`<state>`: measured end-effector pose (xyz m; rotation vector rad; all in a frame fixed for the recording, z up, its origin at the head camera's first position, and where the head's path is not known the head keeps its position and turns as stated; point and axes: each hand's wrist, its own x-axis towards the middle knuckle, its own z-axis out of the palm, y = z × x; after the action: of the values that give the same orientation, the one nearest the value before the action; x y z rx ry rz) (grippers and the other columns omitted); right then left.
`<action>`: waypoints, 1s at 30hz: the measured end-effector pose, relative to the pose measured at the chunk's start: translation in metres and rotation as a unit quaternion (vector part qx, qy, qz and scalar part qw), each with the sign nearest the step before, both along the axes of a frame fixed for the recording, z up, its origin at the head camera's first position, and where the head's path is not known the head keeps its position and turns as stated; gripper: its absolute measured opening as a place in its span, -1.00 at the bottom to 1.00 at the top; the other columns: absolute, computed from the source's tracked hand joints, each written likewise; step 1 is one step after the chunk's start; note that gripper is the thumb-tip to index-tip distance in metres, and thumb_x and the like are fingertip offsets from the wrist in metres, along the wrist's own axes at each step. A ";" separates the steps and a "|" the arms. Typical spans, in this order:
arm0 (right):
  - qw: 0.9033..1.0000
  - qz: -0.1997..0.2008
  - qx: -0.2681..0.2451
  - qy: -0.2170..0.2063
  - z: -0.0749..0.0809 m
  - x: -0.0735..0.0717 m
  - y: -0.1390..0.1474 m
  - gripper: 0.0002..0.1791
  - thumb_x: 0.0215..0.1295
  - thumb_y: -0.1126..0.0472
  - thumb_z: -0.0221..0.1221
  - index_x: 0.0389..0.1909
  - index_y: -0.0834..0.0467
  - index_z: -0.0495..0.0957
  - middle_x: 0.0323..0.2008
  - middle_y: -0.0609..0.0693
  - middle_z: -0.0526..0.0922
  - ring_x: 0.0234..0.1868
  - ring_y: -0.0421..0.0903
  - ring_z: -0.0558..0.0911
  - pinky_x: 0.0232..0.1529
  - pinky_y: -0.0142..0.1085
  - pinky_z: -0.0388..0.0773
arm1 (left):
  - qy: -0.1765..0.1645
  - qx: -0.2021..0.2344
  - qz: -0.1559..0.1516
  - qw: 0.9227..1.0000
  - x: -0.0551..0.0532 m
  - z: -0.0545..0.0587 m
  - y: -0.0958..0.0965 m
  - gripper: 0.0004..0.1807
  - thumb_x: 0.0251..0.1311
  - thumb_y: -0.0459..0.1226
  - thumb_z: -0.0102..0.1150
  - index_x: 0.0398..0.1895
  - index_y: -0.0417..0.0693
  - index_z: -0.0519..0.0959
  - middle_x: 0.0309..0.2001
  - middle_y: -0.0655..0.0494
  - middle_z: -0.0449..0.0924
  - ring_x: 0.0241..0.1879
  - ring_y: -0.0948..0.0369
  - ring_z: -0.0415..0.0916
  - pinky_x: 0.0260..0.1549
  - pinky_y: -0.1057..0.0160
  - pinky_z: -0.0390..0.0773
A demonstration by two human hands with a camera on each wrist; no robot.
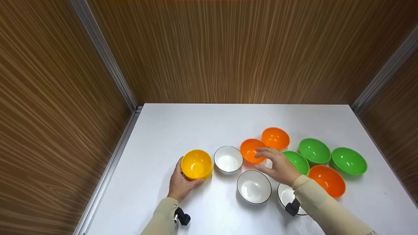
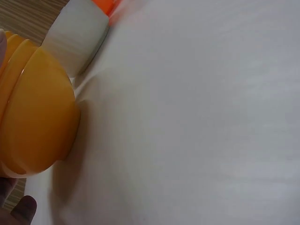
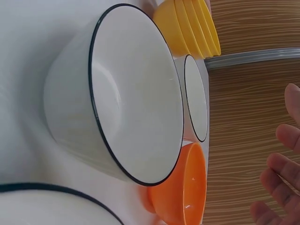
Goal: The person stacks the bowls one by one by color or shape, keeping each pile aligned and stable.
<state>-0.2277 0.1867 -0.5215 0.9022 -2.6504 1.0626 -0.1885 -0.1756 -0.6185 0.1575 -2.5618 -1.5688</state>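
My left hand (image 1: 180,185) grips a stack of yellow bowls (image 1: 196,165), thumb on the near side and fingers round the left. Several nested rims show in the right wrist view, where the yellow stack (image 3: 180,28) appears behind the white bowls. Over the table, my right hand (image 1: 277,167) is held with fingers spread and nothing in them. Its fingertips are above an orange bowl (image 1: 250,148), partly covering it. A white bowl (image 1: 228,159) with a dark rim stands just right of the yellow stack. Nearer the front is another white bowl (image 1: 254,187).
Under the right forearm a third white bowl (image 1: 285,194) is partly hidden. Farther right are green bowls (image 1: 314,150) and an orange bowl (image 1: 326,181); another orange bowl (image 1: 276,138) stands at the back. Wood-grain panels (image 1: 222,52) enclose the white table (image 1: 176,124).
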 end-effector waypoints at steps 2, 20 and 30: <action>1.000 -0.001 -0.002 0.001 -0.001 0.001 0.000 -0.69 0.18 0.03 0.33 -0.07 0.03 0.62 0.19 -0.03 0.52 0.22 0.05 0.44 0.24 0.10 0.35 | -0.002 -0.001 0.001 1.000 -0.005 0.000 -0.002 0.38 -0.45 0.21 0.55 0.50 0.05 -0.01 0.41 0.06 0.20 0.35 0.08 0.19 0.38 -0.04 0.12; 1.000 -0.015 -0.002 0.000 -0.010 0.011 0.011 -0.66 0.15 0.03 0.35 -0.08 0.08 0.63 0.10 -0.01 0.59 0.16 0.05 0.50 0.16 0.07 0.44 | -0.016 0.005 -0.001 1.000 -0.031 0.004 -0.012 0.38 -0.46 0.23 0.55 0.51 0.16 -0.04 0.41 0.11 0.20 0.37 0.11 0.16 0.38 -0.04 0.10; 0.998 -0.004 0.018 -0.062 -0.014 0.018 0.010 -0.57 0.19 -0.09 0.29 0.00 0.05 0.60 -0.02 -0.05 0.65 0.12 -0.02 0.53 0.17 0.00 0.46 | -0.010 -0.036 -0.006 0.999 -0.028 0.006 -0.013 0.44 -0.41 0.21 0.55 0.54 0.13 -0.17 0.46 0.00 0.08 0.39 0.05 0.12 0.38 -0.04 0.12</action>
<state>-0.2095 0.1972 -0.5354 0.8589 -2.7804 1.1075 -0.2161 -0.1889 -0.6128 0.1520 -2.6347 -1.4841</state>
